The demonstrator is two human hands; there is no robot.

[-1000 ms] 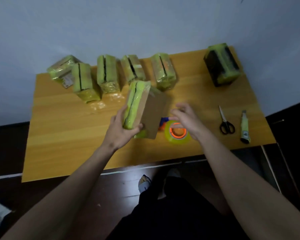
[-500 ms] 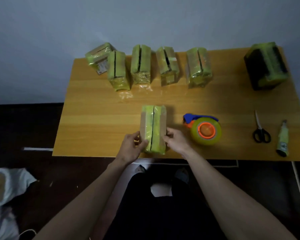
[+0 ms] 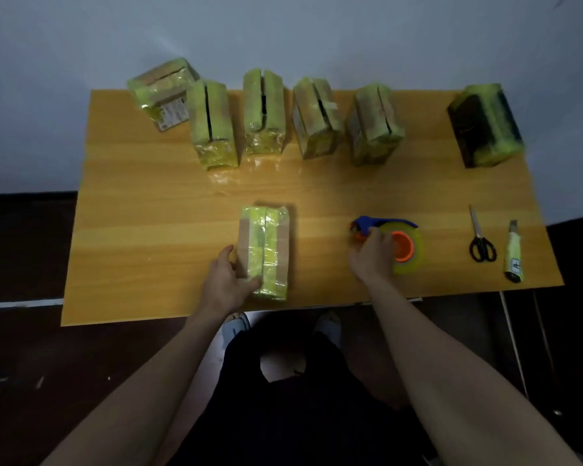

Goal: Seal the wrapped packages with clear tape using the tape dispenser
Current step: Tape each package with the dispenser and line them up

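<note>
Head view: the package [image 3: 264, 250] is steadied lengthwise by the left hand [image 3: 228, 284]; right hand [image 3: 372, 254], seemingly curled, is laid on the tape dispenser [image 3: 396, 243] well rightward.

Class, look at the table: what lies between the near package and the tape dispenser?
Only bare tabletop lies between the package and tape dispenser, seen in the head view.

A plain room set up as a makeshift packing station, more home or small office than warehouse. A bare wooden table [image 3: 148, 230] stands against an unadorned pale wall [image 3: 283, 28] over a dark floor [image 3: 21, 348]. Wrapped packages [image 3: 265, 112] line its far edge, with a tape dispenser [image 3: 404, 243], scissors [image 3: 480, 240] and utility knife [image 3: 514, 253] (all packing tools).
</note>
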